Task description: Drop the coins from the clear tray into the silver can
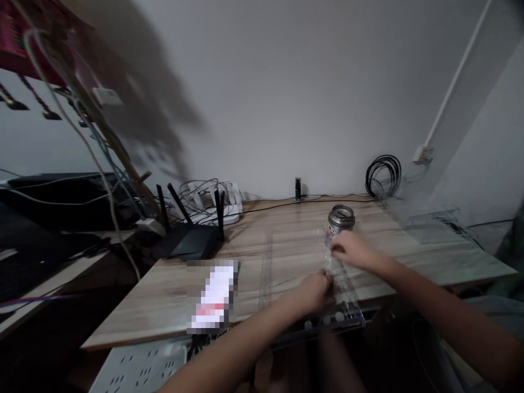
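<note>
A clear acrylic panel (pixel 286 262) lies flat on the wooden desk (pixel 409 240), reaching to the front edge. My left hand (pixel 313 292) is closed on a narrow clear plastic piece (pixel 344 289) that lies on the panel near the front edge. My right hand (pixel 352 250) pinches the far end of the same piece, just in front of a metal can (pixel 341 219) standing upright on the desk. Blur hides how firmly either hand grips.
A black router (pixel 188 240) with antennas and a white power strip (pixel 213 204) with cables sit at the back left. A pixelated phone-sized object (pixel 213 297) lies front left. A coiled black cable (pixel 382 174) hangs at the back wall. A clear box (pixel 438 224) sits right.
</note>
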`<state>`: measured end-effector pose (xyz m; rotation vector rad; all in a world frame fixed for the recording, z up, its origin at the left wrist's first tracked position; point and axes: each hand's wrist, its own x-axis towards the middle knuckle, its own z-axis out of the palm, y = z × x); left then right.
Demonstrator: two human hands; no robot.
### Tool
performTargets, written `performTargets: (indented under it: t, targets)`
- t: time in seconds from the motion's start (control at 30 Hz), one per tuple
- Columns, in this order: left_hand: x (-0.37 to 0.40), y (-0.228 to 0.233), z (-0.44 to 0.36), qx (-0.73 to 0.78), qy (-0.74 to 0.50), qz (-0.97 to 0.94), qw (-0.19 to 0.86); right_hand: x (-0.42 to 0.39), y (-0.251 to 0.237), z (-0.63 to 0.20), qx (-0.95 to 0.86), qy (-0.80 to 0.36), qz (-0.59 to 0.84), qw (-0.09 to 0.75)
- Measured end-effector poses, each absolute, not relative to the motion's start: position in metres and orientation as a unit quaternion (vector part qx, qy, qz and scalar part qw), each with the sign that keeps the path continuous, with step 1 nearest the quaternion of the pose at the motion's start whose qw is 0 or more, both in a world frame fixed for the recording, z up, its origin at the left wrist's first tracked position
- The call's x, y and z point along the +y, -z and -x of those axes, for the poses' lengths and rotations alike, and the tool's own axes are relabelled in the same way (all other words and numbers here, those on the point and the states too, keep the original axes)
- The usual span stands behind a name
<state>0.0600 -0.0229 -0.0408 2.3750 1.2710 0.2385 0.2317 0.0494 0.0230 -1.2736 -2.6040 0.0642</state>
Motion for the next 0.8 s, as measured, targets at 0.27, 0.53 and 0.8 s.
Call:
performTargets:
  t: [0.27, 0.53, 0.8]
  targets:
    - [-0.024, 0.048, -0.046, 0.435, -0.062, -0.877, 0.194, -0.001, 0.03, -0.222, -0.916, -0.06, 0.395, 0.012]
    - [-0.026, 0.046, -0.04, 0.45, -0.06, -0.876, 0.164, 0.0, 0.033, -0.217, -0.901, -0.091, 0.422, 0.04]
    - [-0.033, 0.047, -0.054, 0.417, 0.02, -0.907, 0.058, 0.105, -0.05, -0.234, -0.76, -0.059, 0.548, 0.344]
